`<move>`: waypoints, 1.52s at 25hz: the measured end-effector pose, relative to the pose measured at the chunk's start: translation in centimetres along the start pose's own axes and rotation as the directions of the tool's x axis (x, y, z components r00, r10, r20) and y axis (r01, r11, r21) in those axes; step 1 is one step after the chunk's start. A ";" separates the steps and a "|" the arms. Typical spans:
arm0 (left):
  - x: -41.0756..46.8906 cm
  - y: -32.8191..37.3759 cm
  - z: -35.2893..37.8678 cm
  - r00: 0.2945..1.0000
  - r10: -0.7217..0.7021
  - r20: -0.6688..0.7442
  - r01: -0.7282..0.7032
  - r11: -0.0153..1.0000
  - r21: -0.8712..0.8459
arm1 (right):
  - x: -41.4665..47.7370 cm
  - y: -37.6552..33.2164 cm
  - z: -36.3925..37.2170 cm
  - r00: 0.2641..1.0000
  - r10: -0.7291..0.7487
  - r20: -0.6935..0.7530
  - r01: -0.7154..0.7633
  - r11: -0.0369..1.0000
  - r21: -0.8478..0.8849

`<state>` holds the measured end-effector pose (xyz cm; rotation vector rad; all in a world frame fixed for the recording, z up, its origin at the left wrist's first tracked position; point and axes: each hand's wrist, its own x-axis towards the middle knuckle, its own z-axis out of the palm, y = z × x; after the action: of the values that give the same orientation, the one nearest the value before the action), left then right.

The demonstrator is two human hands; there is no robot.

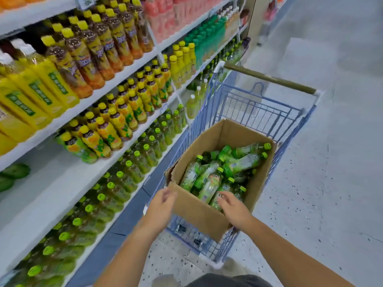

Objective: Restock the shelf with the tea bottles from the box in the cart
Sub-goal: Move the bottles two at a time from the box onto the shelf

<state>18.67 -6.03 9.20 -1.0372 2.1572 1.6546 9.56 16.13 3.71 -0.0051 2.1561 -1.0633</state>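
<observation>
An open cardboard box (pixel 199 214) sits in a blue wire cart (pixel 257 112). It holds several green-capped tea bottles (pixel 209 187) lying in a heap. My left hand (pixel 160 206) hovers at the box's near left corner, fingers relaxed and holding nothing. My right hand (pixel 233 209) reaches over the box's near edge, fingers spread just above the nearest bottles, holding nothing. On the left stands the shelf (pixel 68 183), with a bare white stretch on one level and rows of matching green-capped bottles (pixel 116 187) on the level below.
Higher shelf levels carry yellow-capped tea bottles (pixel 116 125), yellow juice bottles (pixel 33 88) and pink drinks (pixel 163 19). The cart's handle (pixel 269 78) points away from me. Speckled grey floor (pixel 331 141) spreads to the right.
</observation>
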 end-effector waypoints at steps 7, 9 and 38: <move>4.8 4.6 6.7 0.979 -0.060 0.193 0.033 0.989 0.141 | 3.0 2.5 -3.0 0.989 0.140 -0.049 -0.137 0.989 0.062; 7.2 5.5 7.4 0.972 -0.037 0.232 -0.013 0.978 0.210 | 3.8 2.5 -3.0 0.984 0.168 -0.064 -0.163 0.984 0.076; 24.2 -2.8 14.6 0.842 -0.352 0.409 -0.162 0.558 0.814 | 17.9 9.0 4.8 0.755 0.651 -0.072 -0.573 0.710 0.409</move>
<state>-0.34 -2.52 -11.61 -0.3125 2.0083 0.5347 1.91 13.38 -15.19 0.9880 1.8669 -1.0546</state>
